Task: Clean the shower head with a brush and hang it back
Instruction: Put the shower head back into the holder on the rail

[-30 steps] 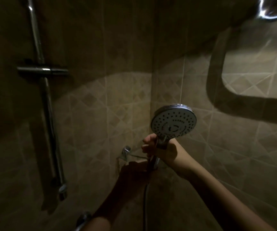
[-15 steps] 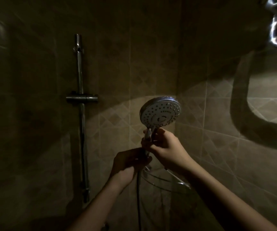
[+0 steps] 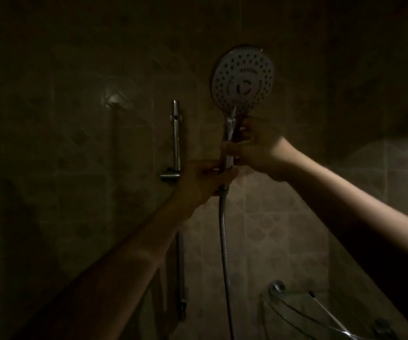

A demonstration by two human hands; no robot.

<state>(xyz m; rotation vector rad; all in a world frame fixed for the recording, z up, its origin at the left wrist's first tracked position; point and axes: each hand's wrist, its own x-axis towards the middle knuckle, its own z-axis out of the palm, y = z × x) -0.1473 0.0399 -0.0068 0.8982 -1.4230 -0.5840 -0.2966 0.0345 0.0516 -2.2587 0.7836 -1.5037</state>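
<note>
Round silver shower head (image 3: pixel 242 79), upper middle: right hand (image 3: pixel 259 150) grips its handle; shadowy left hand (image 3: pixel 198 184) grips below, fingertips hidden.

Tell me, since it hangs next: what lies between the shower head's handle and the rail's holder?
Head view: only the left hand, which grips the shower head beside the holder.

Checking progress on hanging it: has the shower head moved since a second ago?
Yes: the shower head rose from below the rail bracket to above it.
</note>
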